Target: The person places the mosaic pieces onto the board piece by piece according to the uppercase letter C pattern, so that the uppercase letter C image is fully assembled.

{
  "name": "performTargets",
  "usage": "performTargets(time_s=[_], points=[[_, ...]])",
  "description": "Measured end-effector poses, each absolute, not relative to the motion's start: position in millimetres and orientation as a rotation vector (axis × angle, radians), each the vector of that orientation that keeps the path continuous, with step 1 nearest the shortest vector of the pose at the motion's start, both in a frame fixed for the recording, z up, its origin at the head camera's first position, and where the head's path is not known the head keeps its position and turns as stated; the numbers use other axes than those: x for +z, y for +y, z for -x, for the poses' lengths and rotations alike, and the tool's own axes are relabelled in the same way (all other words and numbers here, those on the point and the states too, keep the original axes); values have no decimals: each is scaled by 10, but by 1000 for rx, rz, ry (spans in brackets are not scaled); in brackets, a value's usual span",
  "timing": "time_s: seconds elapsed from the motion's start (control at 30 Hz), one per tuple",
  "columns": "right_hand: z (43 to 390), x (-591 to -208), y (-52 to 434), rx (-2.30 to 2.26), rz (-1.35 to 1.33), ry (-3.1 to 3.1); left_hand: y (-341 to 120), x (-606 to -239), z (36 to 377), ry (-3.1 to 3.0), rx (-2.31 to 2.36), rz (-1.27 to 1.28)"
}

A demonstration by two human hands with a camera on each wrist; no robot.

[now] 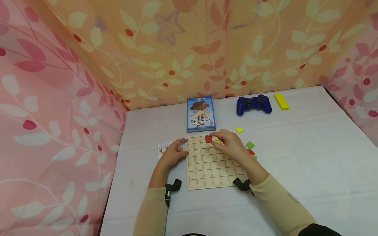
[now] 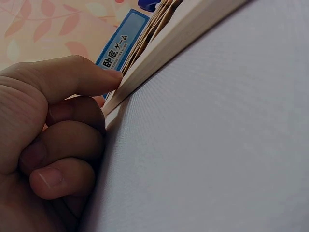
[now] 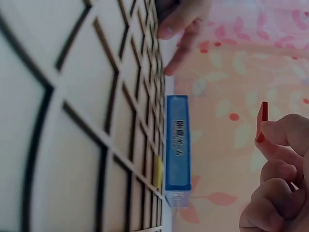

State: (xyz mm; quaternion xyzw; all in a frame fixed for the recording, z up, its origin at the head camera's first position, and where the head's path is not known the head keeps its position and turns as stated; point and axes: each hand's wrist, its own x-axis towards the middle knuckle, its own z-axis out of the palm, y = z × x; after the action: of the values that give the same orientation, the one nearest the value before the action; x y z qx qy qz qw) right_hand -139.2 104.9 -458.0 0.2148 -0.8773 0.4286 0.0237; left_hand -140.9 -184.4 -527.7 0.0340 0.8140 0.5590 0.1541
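A wooden grid board lies flat on the white table. My right hand pinches a red square tile between thumb and fingertip, above the board's far rows. In the right wrist view the red tile appears nearly edge-on, held off the board. Below the right hand, a yellow piece sits on the grid, partly hidden. My left hand touches the board's left edge with thumb and index finger; the left wrist view shows its other fingers curled beside the board's rim.
Behind the board stands a blue game box. A small pattern card lies left, partly covered by the left hand. Loose yellow, green and red pieces lie right. Farther back are a game controller and a yellow block.
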Motion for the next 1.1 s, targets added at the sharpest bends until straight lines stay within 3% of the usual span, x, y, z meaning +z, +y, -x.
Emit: performTargets(time_s=[0.3,0.6,1.1], points=[[1499,-4794,1026,1349,-549,-2862,-1838,-5277,1409,2323,1611,-94],[1551,-4996,1021,1092,-624,-2966,-1858,-5287,1414,2316,1629,-114],[1553,-5034,1021,948,-610,-3036,-1854,-5285,1411,2330,1606,-109]])
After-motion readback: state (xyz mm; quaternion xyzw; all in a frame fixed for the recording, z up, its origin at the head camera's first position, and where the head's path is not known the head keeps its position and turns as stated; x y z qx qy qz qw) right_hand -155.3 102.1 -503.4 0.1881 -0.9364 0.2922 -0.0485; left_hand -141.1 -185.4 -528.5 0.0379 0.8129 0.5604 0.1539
